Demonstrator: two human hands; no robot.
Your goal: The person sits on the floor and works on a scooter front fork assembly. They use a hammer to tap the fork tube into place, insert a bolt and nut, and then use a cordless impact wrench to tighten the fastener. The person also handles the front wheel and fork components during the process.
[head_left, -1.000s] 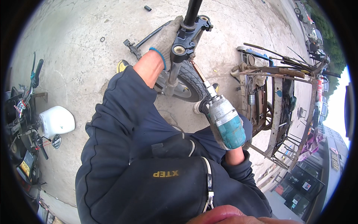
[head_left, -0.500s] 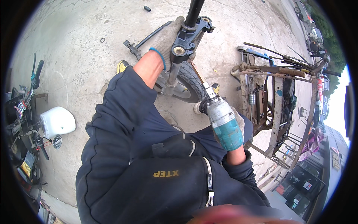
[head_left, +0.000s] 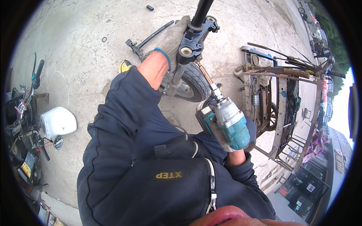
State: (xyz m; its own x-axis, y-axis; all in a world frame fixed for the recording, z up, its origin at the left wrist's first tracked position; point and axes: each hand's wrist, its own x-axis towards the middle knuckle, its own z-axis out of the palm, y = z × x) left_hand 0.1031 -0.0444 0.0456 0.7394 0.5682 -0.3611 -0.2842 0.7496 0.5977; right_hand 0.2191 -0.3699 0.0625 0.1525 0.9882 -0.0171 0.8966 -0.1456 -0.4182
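Observation:
My left hand [head_left: 170,42], in a grey knit glove with a blue cuff, grips a motorcycle front fork [head_left: 193,40] behind its black clamp; the clamp hides the fingertips. The dark steering stem [head_left: 201,14] points up and away, and the front wheel [head_left: 198,87] with its black tyre is below. My right hand [head_left: 221,136], also gloved, is closed around the handle of a teal and grey cordless impact wrench [head_left: 234,126]. Its silver socket [head_left: 216,90] lines up with a coppery rod [head_left: 205,73] under the clamp; whether they touch is unclear.
A rusty metal frame cart [head_left: 277,98] loaded with tools and bars stands at the right. On the left are a motorcycle [head_left: 26,124] and its white fairing [head_left: 58,122]. A black stand bar [head_left: 154,35], a ring [head_left: 104,39] and a short black tube [head_left: 150,7] lie on the concrete.
The impact wrench has turned in my right hand, so its battery and handle now show, and its body has shifted right. The fork and left hand have moved slightly right.

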